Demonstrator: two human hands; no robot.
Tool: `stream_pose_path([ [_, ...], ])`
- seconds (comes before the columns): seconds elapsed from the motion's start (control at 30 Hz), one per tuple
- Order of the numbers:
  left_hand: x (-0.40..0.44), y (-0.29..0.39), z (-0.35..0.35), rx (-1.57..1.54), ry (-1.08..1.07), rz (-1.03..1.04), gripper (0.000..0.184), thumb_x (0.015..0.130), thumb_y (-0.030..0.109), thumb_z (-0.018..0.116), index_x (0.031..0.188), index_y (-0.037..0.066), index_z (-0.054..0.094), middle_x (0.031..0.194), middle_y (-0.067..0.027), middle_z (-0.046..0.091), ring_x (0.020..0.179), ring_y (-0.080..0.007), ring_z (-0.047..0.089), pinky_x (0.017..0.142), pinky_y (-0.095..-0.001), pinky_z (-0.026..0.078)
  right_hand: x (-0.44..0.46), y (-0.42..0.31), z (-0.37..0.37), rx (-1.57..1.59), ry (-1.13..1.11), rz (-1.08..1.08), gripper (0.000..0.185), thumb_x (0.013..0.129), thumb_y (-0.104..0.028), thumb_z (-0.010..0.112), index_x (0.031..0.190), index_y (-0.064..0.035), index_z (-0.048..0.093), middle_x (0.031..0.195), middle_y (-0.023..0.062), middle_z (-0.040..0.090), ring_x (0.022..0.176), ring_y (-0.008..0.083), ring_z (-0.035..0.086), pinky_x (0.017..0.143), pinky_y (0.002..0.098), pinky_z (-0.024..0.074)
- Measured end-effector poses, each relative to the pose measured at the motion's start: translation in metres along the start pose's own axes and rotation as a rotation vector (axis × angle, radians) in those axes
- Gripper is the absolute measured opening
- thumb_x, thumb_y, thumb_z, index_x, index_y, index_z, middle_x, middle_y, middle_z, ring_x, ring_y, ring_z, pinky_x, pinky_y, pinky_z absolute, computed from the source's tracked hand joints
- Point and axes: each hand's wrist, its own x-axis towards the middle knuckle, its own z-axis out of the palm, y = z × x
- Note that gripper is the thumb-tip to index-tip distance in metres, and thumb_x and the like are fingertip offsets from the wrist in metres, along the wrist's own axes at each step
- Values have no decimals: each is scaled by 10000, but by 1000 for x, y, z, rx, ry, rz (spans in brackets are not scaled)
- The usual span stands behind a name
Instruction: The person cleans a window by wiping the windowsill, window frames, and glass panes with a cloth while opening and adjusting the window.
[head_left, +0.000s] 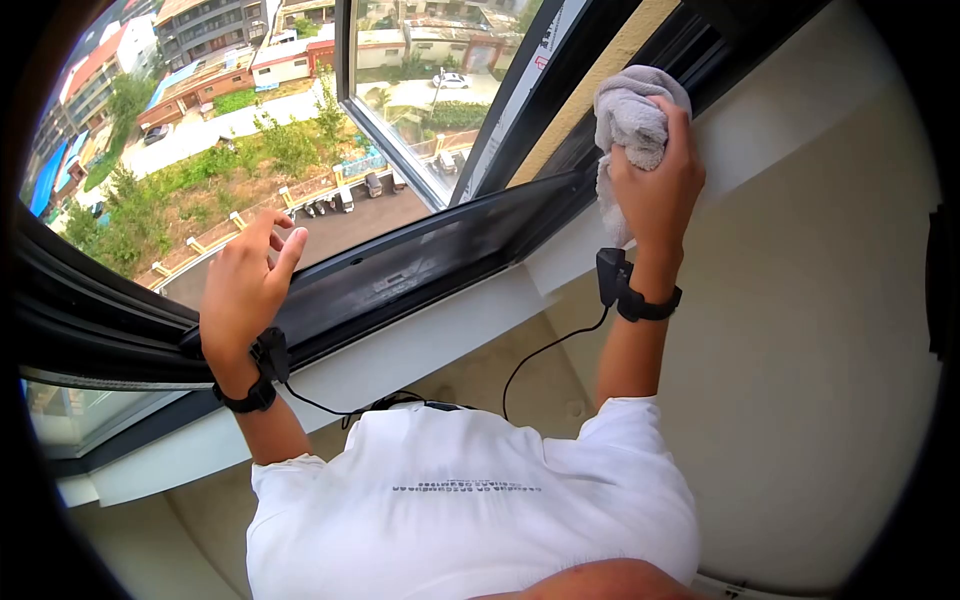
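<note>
Cloth (635, 118) lengthwise, roughly parallel to right forearm (630, 357)

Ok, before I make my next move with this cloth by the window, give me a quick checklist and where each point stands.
1. Cloth held in the right hand: ok, bunched between thumb and fingers.
2. Left hand free of objects: ok, fingers loosely curled.
3. Open sash closed: not ok, it stands open over the outside.
4. Cable clear of the cloth: ok, it hangs below, nearer the shirt.
5. Cloth damp enough: cannot tell.
</note>
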Motion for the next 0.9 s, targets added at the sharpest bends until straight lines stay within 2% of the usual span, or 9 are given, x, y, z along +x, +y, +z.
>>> stream_pose_path([
  [0.03, 0, 0, 0, -4, 6, -4, 384, 1015, 386, 591, 1132, 23, 634, 872, -150, 674, 757, -265, 654, 716, -375, 516, 12, 6, -1, 21, 94, -84, 515, 740, -53, 768, 1218, -124, 589, 1173, 146, 693, 1064, 412, 688, 925, 452, 567],
  [0.1, -3, 0, 0, -3, 13, -11, 386, 1014, 386, 593, 1132, 21, 635, 879, -152, 675, 761, -269, 656, 717, -377, 516, 25, 6, -2, 19, 167, -71, 511, 739, -74, 774, 1212, -125, 588, 1159, 146, 697, 1057, 409, 689, 917, 448, 564],
  [0.3, -2, -4, 3, 3, 46, 6, 380, 1007, 396, 602, 1123, 35, 640, 861, -142, 680, 736, -265, 664, 695, -378, 516, -8, 1, 10, 35, 78, 94, 525, 724, -148, 799, 1203, -107, 588, 1166, 145, 709, 1086, 389, 693, 955, 455, 550],
  [0.47, -1, -8, 4, 40, 59, 26, 377, 995, 423, 611, 1109, 65, 648, 843, -119, 689, 685, -251, 674, 655, -375, 515, 28, 22, -2, 182, 328, 16, 462, 733, -171, 791, 1151, -72, 622, 1018, 116, 742, 897, 327, 751, 831, 400, 602],
  [0.5, 1, -7, 4, 32, 67, 35, 379, 996, 424, 610, 1109, 65, 648, 852, -118, 692, 684, -252, 673, 656, -377, 516, 36, 18, -6, 241, 298, 103, 469, 739, -169, 791, 1162, -65, 619, 1008, 105, 740, 903, 301, 750, 839, 393, 596],
  [0.7, -1, -10, 4, 13, 87, 30, 390, 997, 436, 606, 1116, 68, 654, 855, -113, 697, 678, -252, 666, 660, -382, 514, 0, 33, 20, 425, 251, 205, 415, 755, -120, 782, 1133, -34, 634, 1112, 110, 696, 1026, 242, 690, 967, 390, 535],
  [0.77, -2, -7, 3, 26, 66, 25, 391, 998, 440, 603, 1116, 71, 656, 845, -114, 696, 684, -251, 668, 666, -382, 516, -14, 33, 22, 390, 187, 212, 397, 767, -116, 776, 1127, -32, 630, 1094, 103, 697, 1018, 233, 689, 956, 385, 537],
  [0.87, 0, -8, 4, 31, 32, 11, 409, 1002, 461, 584, 1106, 73, 659, 863, -129, 719, 731, -277, 692, 689, -388, 527, -19, 35, 37, 459, 250, 215, 381, 778, -108, 767, 1126, -38, 626, 1094, 99, 699, 1013, 225, 687, 953, 381, 535],
  [0.9, 0, -10, 3, 33, 21, 15, 414, 1002, 467, 580, 1103, 73, 659, 870, -133, 724, 742, -284, 697, 695, -391, 530, -24, 30, 38, 459, 206, 235, 379, 780, -108, 766, 1126, -40, 624, 1094, 98, 699, 1012, 225, 686, 949, 379, 536],
])
